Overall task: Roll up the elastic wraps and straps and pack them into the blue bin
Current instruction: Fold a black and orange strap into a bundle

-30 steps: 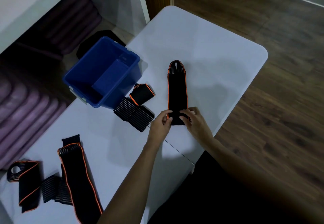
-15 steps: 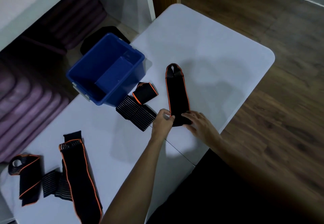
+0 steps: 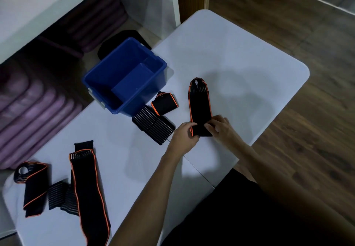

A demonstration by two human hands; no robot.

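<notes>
A black elastic wrap with orange edges lies flat on the white table, its looped end pointing away from me. My left hand and my right hand pinch its near end, which is folded over into a small roll. The blue bin stands open at the table's left edge, with nothing visible inside. Beside the bin sit a rolled orange-edged wrap and a folded black ribbed strap.
Unrolled wraps lie at the near left: a long orange-edged wrap, a ribbed strap and a looped wrap. Purple mats are stacked under a shelf to the left. Wooden floor lies beyond the table's right edge.
The near end of the wrap has been turned over a little further between my fingers. The camera view has shifted slightly, so the table and bin sit further right in frame.
</notes>
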